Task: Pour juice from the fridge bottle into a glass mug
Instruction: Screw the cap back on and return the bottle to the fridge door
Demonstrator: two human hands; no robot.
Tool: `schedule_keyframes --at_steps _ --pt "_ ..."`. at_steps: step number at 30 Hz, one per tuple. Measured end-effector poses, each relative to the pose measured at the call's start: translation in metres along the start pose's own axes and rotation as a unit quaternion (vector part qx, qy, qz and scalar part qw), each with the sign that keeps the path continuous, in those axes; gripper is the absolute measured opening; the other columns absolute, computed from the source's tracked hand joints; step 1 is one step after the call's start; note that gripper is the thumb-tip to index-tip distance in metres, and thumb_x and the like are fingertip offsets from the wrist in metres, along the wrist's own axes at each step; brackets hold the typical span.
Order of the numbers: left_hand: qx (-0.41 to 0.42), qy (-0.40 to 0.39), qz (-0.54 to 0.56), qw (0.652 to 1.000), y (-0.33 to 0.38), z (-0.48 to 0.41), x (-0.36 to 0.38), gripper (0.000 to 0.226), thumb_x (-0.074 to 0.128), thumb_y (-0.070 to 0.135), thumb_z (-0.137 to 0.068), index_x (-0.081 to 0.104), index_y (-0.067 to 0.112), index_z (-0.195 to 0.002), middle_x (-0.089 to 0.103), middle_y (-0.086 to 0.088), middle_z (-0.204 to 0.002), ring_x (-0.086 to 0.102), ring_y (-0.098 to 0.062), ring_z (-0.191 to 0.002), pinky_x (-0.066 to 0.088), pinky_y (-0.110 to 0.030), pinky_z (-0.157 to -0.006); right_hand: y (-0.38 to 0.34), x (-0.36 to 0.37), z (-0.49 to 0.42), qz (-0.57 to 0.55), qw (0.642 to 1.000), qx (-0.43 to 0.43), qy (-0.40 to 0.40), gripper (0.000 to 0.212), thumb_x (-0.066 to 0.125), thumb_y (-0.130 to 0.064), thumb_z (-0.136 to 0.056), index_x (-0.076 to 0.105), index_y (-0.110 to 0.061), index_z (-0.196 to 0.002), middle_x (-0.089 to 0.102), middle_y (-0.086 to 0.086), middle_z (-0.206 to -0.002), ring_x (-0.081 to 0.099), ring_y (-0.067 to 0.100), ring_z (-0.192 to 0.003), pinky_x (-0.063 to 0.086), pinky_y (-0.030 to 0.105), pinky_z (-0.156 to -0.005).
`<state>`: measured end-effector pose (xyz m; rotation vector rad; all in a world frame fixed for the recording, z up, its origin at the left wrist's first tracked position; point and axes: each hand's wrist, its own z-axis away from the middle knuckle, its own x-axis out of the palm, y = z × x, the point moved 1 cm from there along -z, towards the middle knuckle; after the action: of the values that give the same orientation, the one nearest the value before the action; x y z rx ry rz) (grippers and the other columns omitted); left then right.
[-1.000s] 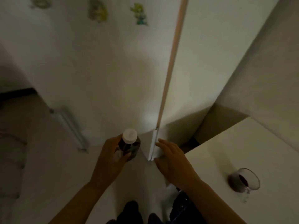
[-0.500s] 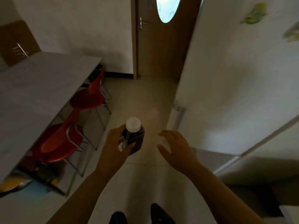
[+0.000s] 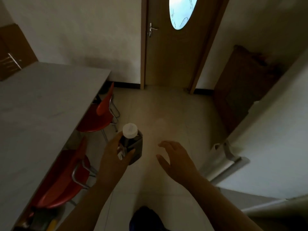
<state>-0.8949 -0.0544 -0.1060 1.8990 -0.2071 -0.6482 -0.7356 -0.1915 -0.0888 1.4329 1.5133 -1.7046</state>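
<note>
Left hand (image 3: 115,157) is gripping the capped juice bottle (image 3: 133,144) upright. Right hand (image 3: 176,157), at its 3 o'clock, is hovering open-fingered, holding nothing.

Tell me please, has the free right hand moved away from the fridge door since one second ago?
Yes. The right hand was touching the edge of the fridge door; now it hangs open over the floor, clear of the fridge at the right.

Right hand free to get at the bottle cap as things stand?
Probably yes. The right hand is open and empty, beside the bottle with only bare floor showing between them. The left hand grips the bottle's body, so the white cap stands uncovered on top.
</note>
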Motion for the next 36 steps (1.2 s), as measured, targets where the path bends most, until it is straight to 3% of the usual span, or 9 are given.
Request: schedule_keyframes --at_steps 4,6,11,16,20,25,28,31,36 --pt "0.014 -0.011 0.005 1.0 -0.017 -0.089 0.014 0.086 0.072 0.005 -0.078 0.033 0.077 -0.107 0.043 0.043 -0.113 0.047 0.012 -0.104 0.042 -0.026 -0.089 0.022 0.007 -0.069 0.004 0.999 0.042 0.023 0.046 0.04 -0.05 -0.089 0.054 -0.021 -0.122 0.058 0.0 -0.124 0.051 0.015 -0.116 0.034 0.022 -0.095" --pt "0.031 -0.041 0.001 0.999 -0.022 -0.129 0.021 0.088 0.071 0.008 -0.079 0.03 0.081 -0.105 0.04 0.054 -0.11 0.043 0.022 -0.104 0.039 -0.019 -0.088 0.033 0.006 -0.098 0.013 0.997 0.066 0.039 0.045 0.04 -0.051 -0.089 0.053 -0.023 -0.122 0.057 -0.002 -0.124 0.05 0.013 -0.117 0.031 0.02 -0.095" --pt "0.07 -0.111 0.024 0.991 -0.025 -0.221 0.049 0.074 0.072 0.015 -0.079 0.033 0.059 -0.122 0.04 0.031 -0.124 0.048 -0.007 -0.118 0.046 -0.032 -0.096 0.054 -0.004 -0.16 0.018 0.986 0.141 0.086 0.041 0.046 -0.047 -0.09 0.049 -0.027 -0.126 0.052 -0.005 -0.129 0.044 0.009 -0.12 0.027 0.016 -0.096" --pt "0.144 -0.211 0.033 0.966 -0.028 -0.307 0.101 0.074 0.073 0.016 -0.077 0.029 0.049 -0.126 0.041 0.016 -0.127 0.046 -0.006 -0.116 0.045 -0.029 -0.094 0.081 -0.016 -0.204 0.037 0.964 0.232 0.124 0.041 0.045 -0.047 -0.092 0.046 -0.028 -0.128 0.048 -0.006 -0.135 0.039 0.008 -0.125 0.027 0.017 -0.1" --pt "0.188 -0.329 0.07 0.923 -0.025 -0.373 0.151 0.072 0.075 0.013 -0.076 0.034 0.041 -0.128 0.042 0.014 -0.13 0.047 -0.007 -0.117 0.044 -0.025 -0.093 0.098 -0.033 -0.231 0.052 0.922 0.342 0.171 0.042 0.046 -0.046 -0.092 0.043 -0.03 -0.13 0.044 -0.005 -0.139 0.035 0.01 -0.13 0.031 0.028 -0.106" --pt "0.252 -0.446 0.12 0.85 -0.004 -0.422 0.214 0.071 0.075 0.016 -0.075 0.034 0.044 -0.127 0.037 0.036 -0.124 0.046 0.001 -0.115 0.044 -0.011 -0.09 0.108 -0.058 -0.241 0.088 0.851 0.458 0.242 0.043 0.045 -0.047 -0.091 0.042 -0.029 -0.131 0.045 -0.005 -0.138 0.036 0.011 -0.129 0.032 0.027 -0.103" --pt "0.278 -0.505 0.133 0.806 0.015 -0.428 0.25 0.066 0.072 0.024 -0.076 0.035 0.036 -0.129 0.041 0.018 -0.129 0.048 -0.005 -0.116 0.042 -0.004 -0.083 0.113 -0.072 -0.23 0.102 0.804 0.523 0.264 0.046 0.044 -0.047 -0.09 0.04 -0.03 -0.133 0.042 -0.006 -0.141 0.033 0.011 -0.132 0.03 0.029 -0.106" --pt "0.266 -0.57 0.156 0.762 0.033 -0.423 0.294 0.061 0.066 0.033 -0.074 0.035 0.038 -0.126 0.044 0.01 -0.128 0.05 -0.01 -0.115 0.042 -0.008 -0.081 0.122 -0.085 -0.213 0.108 0.762 0.57 0.288 0.044 0.048 -0.043 -0.091 0.04 -0.03 -0.132 0.041 -0.007 -0.142 0.032 0.01 -0.134 0.026 0.027 -0.107" --pt "0.279 -0.629 0.19 0.7 0.059 -0.405 0.378 0.07 0.071 0.021 -0.077 0.028 0.054 -0.122 0.042 0.013 -0.129 0.049 -0.012 -0.116 0.047 -0.027 -0.089 0.164 -0.096 -0.2 0.086 0.692 0.628 0.344 0.044 0.047 -0.046 -0.091 0.039 -0.033 -0.132 0.041 -0.011 -0.14 0.034 0.008 -0.131 0.024 0.023 -0.102"
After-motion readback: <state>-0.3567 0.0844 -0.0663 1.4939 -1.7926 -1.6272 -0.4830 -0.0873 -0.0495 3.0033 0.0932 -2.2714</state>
